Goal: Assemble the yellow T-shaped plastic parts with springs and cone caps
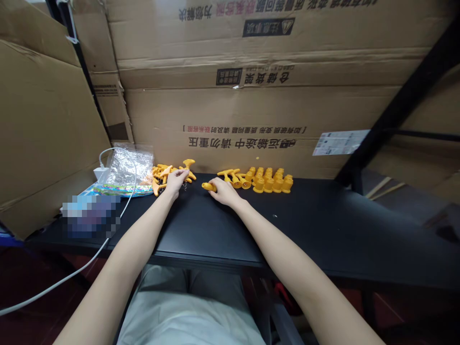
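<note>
My left hand is closed in a pinch at the right side of a pile of yellow T-handled corkscrews. A yellow T-handled corkscrew is at its fingertips, with a thin metal spiral below. My right hand is wrapped round a yellow plastic sleeve, whose end points left out of the fingers; the rest of it is hidden. Just behind the right hand lie a few yellow corkscrews with flared bases. To their right, several yellow sleeves stand upright in close rows.
A clear plastic bag lies at the left, near a white cable that runs off the table's front edge. Cardboard walls enclose the back and left of the black tabletop. A dark metal post slants at the right.
</note>
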